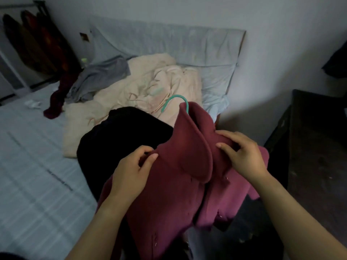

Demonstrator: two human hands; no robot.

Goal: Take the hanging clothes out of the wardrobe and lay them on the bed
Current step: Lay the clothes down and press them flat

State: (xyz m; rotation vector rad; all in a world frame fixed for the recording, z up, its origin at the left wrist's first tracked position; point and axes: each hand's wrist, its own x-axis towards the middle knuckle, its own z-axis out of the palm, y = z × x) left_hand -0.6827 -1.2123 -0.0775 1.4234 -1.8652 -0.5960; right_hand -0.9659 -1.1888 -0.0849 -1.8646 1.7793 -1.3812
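A maroon coat [174, 184] on a green hanger [176, 100] lies over the near right part of the bed [37, 166], on top of a black garment [120, 139]. My left hand [131, 169] pinches the coat's left shoulder. My right hand [244, 154] grips the coat's right shoulder beside the collar. Only the hanger's hook shows above the collar. At the far left, a rack [13, 76] holds several dark, red and brown hanging clothes [37, 44].
A cream quilt [131, 94], a grey garment [99, 76] and a dark red garment [58, 98] lie on the bed near the grey pillow [169, 45]. A dark cabinet [309, 132] stands to the right of the bed. The walls are white.
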